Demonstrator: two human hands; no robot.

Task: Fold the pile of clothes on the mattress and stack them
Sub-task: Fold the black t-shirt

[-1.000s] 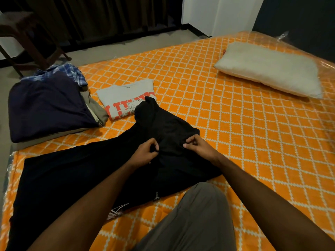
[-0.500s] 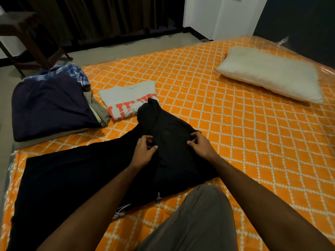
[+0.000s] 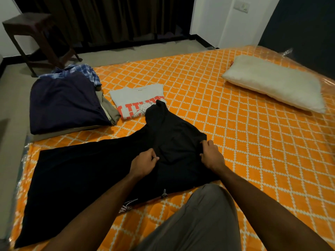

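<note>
A knee in grey trousers (image 3: 197, 220) is closest, at the bottom, resting on the orange mattress (image 3: 253, 142). Just past the knee lies a big black garment (image 3: 87, 174), spread flat on the mattress and reaching far out to the left. A small white drawstring (image 3: 126, 207) pokes out at the near edge of the black garment, beside the knee. Both hands are on the black garment, near its right end. The left hand (image 3: 144, 164) has its fingers curled in and it pinches a bit of the black cloth. The right hand (image 3: 211, 155) is a little to the right of it, and its fingers are curled round the edge of the black garment, gripping it. Between the two hands the cloth is bunched up and wrinkled. A narrow part of the black garment points away from the hands, and its tip lies on top of a folded white t-shirt (image 3: 135, 98) with red letters. To the left of the black garment's far end sits a stack of folded clothes (image 3: 65, 104), with a dark blue one on top and a blue checked one behind. Far to the right of the black garment, a white pillow (image 3: 275, 84) lies on the mattress. Beyond the stack, on the floor, stands a dark wooden stool (image 3: 34, 33).
</note>
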